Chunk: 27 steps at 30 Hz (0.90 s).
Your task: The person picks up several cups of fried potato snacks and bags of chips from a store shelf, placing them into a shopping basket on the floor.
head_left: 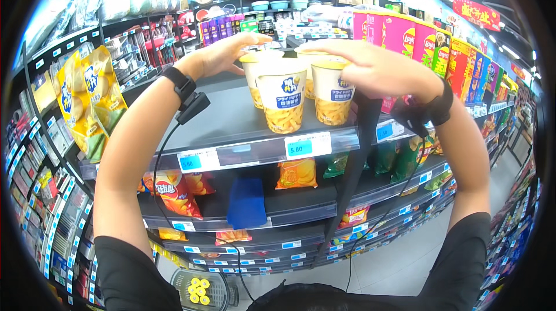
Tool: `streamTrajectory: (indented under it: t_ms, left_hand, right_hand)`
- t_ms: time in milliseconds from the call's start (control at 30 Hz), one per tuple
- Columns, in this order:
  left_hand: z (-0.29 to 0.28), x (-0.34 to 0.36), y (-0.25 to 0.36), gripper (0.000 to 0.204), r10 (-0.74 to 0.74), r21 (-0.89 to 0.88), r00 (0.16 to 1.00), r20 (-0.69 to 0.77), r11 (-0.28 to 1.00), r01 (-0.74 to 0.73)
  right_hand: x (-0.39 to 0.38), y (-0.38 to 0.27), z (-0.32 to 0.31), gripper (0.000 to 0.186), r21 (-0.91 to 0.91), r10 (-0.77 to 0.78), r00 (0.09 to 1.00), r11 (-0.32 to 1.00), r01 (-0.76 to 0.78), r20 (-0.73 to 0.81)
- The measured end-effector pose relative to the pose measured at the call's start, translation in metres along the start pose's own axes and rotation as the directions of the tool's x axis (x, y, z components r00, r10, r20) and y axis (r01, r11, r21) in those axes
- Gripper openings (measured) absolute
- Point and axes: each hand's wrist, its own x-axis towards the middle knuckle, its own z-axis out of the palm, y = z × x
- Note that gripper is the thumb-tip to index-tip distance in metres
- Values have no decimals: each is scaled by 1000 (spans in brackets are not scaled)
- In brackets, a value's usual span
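Observation:
Several snack cups with pale yellow lids stand upright, close together, on the top shelf (214,123). One front cup (282,102) is left of another front cup (332,97); part of a rear cup (250,76) shows behind them. Beside that rear cup's rim is my left hand (229,55), open with thumb and fingers apart. My right hand (376,68) reaches over the right-hand cups, fingers stretched out across their tops and thumb by the right front cup's side. Whether it touches them, I cannot tell. Both wrists wear black straps with small devices.
Tall colourful chip canisters (399,36) line the right of the shelf. A yellow snack bag (90,99) hangs at the left. Lower shelves hold snack bags (295,173) and a blue sheet (246,204). On the floor, a grey basket (223,299) contains several yellow-lidded items. Thin cables hang in front.

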Motion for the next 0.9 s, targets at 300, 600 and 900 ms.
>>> streamTrajectory:
  t_ms: [300,600,900]
  left_hand:
    - [16,6,-5,59,-14,94,999,31,995,11]
    - [16,26,-7,59,10,64,999,49,998,-13]
    - [20,33,-6,56,5,-33,998,60,999,-3]
  right_hand:
    - [37,40,-37,55,-148,120,939,986,-76,321]
    - [44,64,-7,85,48,239,844,953,-298,481]
    - [39,69,-20,74,0,287,882,951,-309,372]
